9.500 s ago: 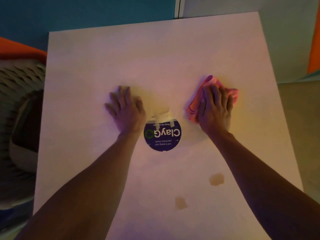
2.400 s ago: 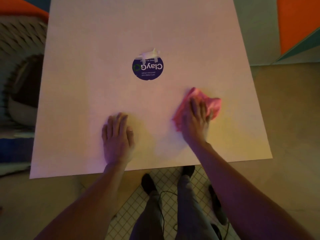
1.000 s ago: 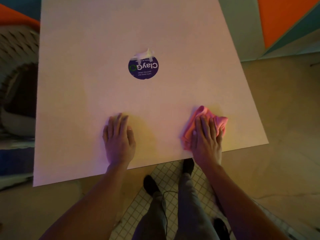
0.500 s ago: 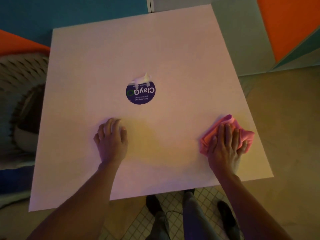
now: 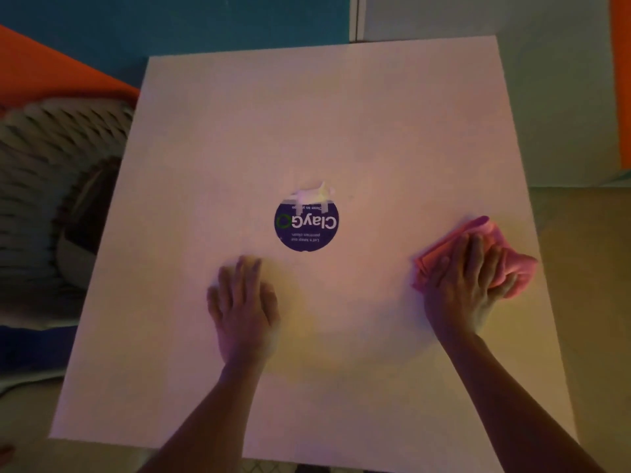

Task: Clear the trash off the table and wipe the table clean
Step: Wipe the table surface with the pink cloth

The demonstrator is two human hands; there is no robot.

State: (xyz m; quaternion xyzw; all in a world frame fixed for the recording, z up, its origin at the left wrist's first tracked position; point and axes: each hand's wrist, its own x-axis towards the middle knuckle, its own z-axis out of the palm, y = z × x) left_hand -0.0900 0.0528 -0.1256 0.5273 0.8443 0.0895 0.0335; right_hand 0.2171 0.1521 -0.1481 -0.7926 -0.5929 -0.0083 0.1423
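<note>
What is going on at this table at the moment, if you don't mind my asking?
A person is wiping a white table with a pink cloth. The right hand presses the bunched cloth down near the table's right edge, fingers spread over it. The left hand lies flat on the bare surface, just in front of a round dark sticker in the middle of the table. No loose trash or stains show on the top.

A round dark-blue sticker at the middle of the white table reads "ClayGo" in large white letters, upside down to the camera. The smaller lines above and below it are too blurred to read.
</note>
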